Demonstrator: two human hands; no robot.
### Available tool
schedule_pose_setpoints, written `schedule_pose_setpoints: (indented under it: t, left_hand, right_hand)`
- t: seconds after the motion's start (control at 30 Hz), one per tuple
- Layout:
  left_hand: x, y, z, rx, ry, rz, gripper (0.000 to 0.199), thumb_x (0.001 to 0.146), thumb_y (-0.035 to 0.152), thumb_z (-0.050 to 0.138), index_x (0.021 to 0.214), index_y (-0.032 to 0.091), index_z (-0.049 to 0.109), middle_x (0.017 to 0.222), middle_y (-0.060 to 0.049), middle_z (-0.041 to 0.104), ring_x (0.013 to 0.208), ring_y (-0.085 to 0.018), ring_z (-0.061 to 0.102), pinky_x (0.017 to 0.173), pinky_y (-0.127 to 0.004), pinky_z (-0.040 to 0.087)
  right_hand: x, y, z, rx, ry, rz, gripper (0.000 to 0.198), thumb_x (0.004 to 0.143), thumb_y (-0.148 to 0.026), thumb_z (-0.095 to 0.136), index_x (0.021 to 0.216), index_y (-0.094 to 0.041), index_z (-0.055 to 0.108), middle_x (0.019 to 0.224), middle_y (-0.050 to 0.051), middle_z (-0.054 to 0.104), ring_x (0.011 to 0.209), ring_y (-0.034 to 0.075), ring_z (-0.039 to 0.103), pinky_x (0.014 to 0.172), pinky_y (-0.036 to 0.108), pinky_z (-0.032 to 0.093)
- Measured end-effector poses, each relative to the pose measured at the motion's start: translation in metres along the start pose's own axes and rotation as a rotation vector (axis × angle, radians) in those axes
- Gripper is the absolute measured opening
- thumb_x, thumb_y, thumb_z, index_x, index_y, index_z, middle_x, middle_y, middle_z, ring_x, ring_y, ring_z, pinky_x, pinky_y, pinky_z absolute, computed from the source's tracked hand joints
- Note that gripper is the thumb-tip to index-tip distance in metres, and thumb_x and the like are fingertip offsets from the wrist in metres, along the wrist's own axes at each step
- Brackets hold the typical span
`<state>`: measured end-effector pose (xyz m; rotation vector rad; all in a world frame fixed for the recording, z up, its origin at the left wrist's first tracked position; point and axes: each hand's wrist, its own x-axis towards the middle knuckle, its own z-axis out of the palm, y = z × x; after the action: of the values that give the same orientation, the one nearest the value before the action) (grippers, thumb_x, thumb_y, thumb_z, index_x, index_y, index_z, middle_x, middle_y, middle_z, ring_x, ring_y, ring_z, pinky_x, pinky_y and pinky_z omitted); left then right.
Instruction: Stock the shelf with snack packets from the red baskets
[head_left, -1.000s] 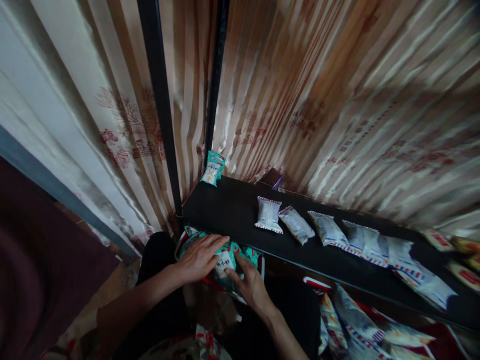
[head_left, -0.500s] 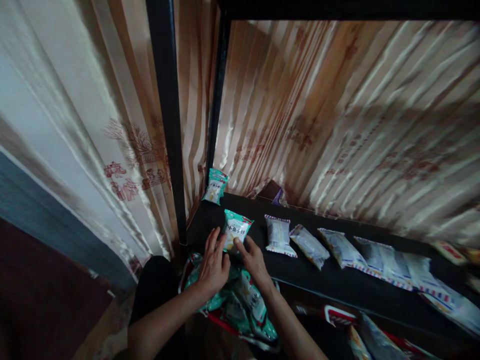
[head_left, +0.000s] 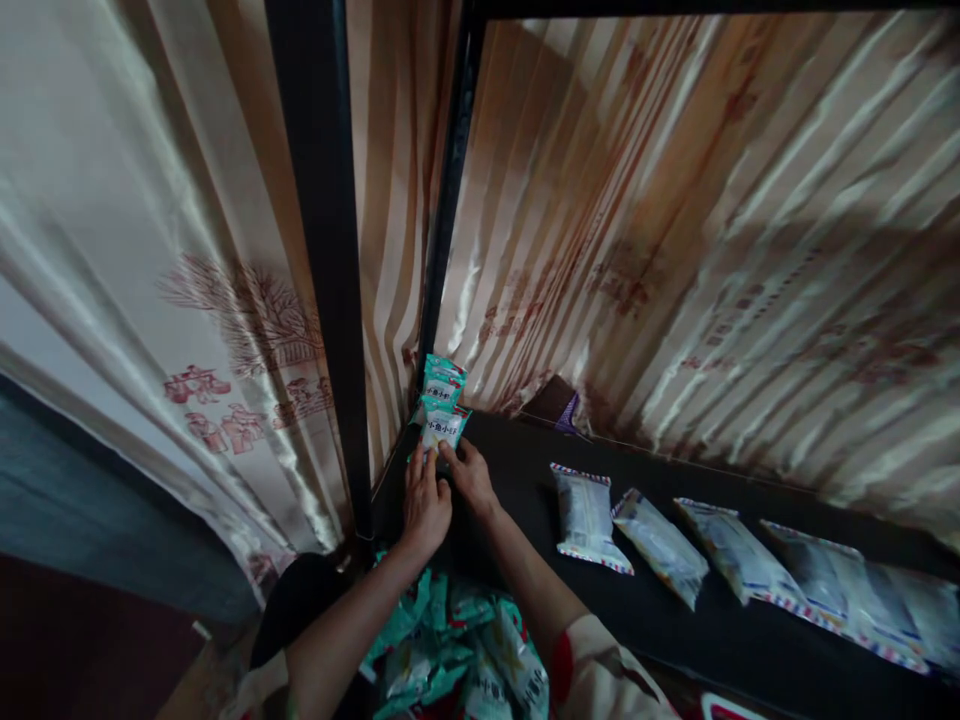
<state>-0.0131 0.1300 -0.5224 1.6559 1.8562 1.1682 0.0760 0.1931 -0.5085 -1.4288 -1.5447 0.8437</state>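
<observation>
A teal and white snack bag (head_left: 444, 425) stands tilted near the shelf's back left corner, directly in front of other teal snack bags (head_left: 443, 382). My left hand (head_left: 427, 508) grips its lower left side, with the fingers pointing away from me. At the lower right edge, my right hand (head_left: 472, 478) pinches the same bag, thumb on its front. Beneath my forearms, a heap of similar teal bags (head_left: 457, 650) fills a container whose rim is mostly hidden.
Several clear bags with striped ends (head_left: 589, 515) lie in a row along the black shelf (head_left: 517, 500). A black upright post (head_left: 322, 250) rises on the left. Patterned curtains (head_left: 615, 250) hang behind and beside the shelf.
Both hands have carried the snack bag forward and left, from the shelf's front to the bags in the corner. The camera view has shifted, bringing the shelf closer.
</observation>
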Motion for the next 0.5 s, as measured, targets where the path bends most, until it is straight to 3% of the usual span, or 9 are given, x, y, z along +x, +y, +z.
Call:
schedule_pose_setpoints:
  t: [0.17, 0.5]
  left_hand:
    - [0.016, -0.007, 0.008, 0.035, 0.027, -0.017, 0.05, 0.079, 0.012, 0.041, 0.129, 0.008, 0.046, 0.143, -0.015, 0.037, 0.135, -0.025, 0.03, 0.112, -0.042, 0.026]
    - [0.032, -0.018, 0.013, 0.114, 0.054, -0.049, 0.052, 0.078, 0.008, 0.04, 0.129, 0.006, 0.046, 0.143, -0.016, 0.037, 0.133, -0.026, 0.033, 0.111, -0.041, 0.028]
  right_hand:
    - [0.016, 0.001, 0.01, -0.029, 0.02, 0.045, 0.041, 0.077, -0.048, 0.053, 0.104, -0.019, 0.061, 0.093, 0.006, 0.069, 0.084, 0.02, 0.064, 0.076, 0.031, 0.049]
    - [0.029, 0.003, 0.033, -0.095, 0.07, 0.046, 0.041, 0.079, -0.045, 0.052, 0.111, -0.021, 0.059, 0.096, 0.005, 0.068, 0.089, 0.021, 0.063, 0.079, 0.033, 0.048]
